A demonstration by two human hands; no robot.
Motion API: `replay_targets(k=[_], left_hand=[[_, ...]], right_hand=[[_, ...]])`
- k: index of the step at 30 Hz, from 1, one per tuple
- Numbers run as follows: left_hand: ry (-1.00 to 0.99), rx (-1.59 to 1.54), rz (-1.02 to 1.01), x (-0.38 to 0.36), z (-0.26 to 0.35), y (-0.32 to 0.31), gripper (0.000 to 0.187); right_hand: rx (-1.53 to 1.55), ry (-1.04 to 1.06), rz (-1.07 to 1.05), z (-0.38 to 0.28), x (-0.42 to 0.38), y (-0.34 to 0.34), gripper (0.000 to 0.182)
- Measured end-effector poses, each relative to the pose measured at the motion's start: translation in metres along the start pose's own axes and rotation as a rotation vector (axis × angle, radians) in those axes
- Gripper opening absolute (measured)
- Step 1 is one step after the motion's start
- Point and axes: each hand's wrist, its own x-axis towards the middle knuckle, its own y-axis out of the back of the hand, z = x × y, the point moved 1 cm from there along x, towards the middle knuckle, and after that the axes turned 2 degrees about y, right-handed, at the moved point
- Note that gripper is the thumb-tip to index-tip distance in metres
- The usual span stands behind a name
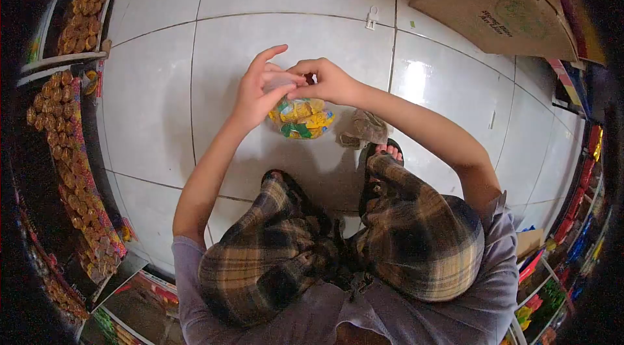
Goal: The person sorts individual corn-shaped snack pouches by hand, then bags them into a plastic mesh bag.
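A clear plastic bag of yellow-and-green wrapped sweets (302,119) hangs below my two hands, over the tiled floor. My left hand (260,92) pinches the gathered top of the bag between thumb and fingers, with the index finger stretched up and away. Meeting it from the right, my right hand (330,82) has its thumb and fingertips closed at the same bag neck. A small dark red bit shows between the right thumb and forefinger; I cannot tell what it is. Beside my right foot lies a crumpled, greyish-brown plastic bag (365,129).
Shelves with rows of gold-wrapped items (68,150) curve along the left. At the upper right stands a large cardboard box (487,7). A small white plastic clip (371,18) lies on the floor tiles (292,39). More packed shelves (578,195) line the right.
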Motion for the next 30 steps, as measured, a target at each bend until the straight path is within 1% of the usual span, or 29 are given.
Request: replay_targets(k=[1,3,5,6,8,9,11,12,14,15,17,21,23,24,26,28,30], left_hand=[[-0.001,0.002,0.000,0.000,-0.001,0.000,0.053],[-0.145,0.249,0.034,0.000,0.000,-0.001,0.058],[-0.127,0.245,0.014,0.001,0.002,0.000,0.061],[-0.109,0.238,-0.003,0.002,0.002,0.000,0.064],[-0.134,0.252,0.018,0.003,0.001,-0.002,0.063],[-0.158,0.268,0.040,0.003,0.001,-0.003,0.062],[-0.158,0.232,0.043,0.003,-0.001,-0.005,0.062],[-0.157,0.198,0.047,0.003,-0.002,-0.005,0.062],[-0.153,0.179,0.056,0.004,-0.006,-0.006,0.062],[-0.153,0.157,0.064,0.004,-0.007,-0.006,0.063],[-0.131,0.133,0.064,0.004,-0.003,-0.007,0.063],[-0.108,0.076,0.099,0.005,-0.003,-0.010,0.064],[-0.103,0.079,0.081,0.007,-0.004,-0.014,0.064],[-0.101,0.077,0.066,0.008,-0.006,-0.015,0.064],[-0.089,0.063,0.065,0.012,-0.012,-0.015,0.064],[-0.081,0.052,0.067,0.014,-0.012,-0.015,0.064],[-0.056,-0.015,0.003,0.015,-0.009,-0.016,0.065]], right_hand=[[0.035,-0.025,-0.014,-0.001,0.001,0.000,0.019],[0.072,-0.049,-0.026,-0.001,0.002,0.001,0.018],[0.197,-0.116,-0.094,0.004,0.003,0.001,0.027],[0.197,-0.116,-0.093,0.005,0.003,0.000,0.027],[0.358,-0.069,-0.072,0.010,0.002,-0.004,0.016],[0.355,-0.071,-0.071,0.016,0.002,-0.006,0.016],[0.121,-0.061,-0.063,0.023,0.002,-0.008,0.014],[0.122,-0.061,-0.064,0.026,0.000,-0.009,0.014],[-0.317,0.158,0.064,0.020,-0.003,-0.011,0.014],[-0.316,0.161,0.064,0.023,-0.004,-0.011,0.014],[-0.230,-0.018,0.046,0.037,-0.009,-0.010,0.028],[-0.264,0.009,0.064,0.049,-0.009,-0.010,0.029],[-0.327,-0.089,0.057,0.046,-0.009,-0.008,0.030],[-0.324,-0.088,0.061,0.043,-0.009,-0.008,0.030],[-0.534,-0.093,0.069,0.038,-0.011,-0.006,0.031],[-0.555,-0.084,0.093,0.042,-0.015,-0.006,0.029],[-0.572,-0.073,0.122,0.049,-0.014,-0.005,0.027]])
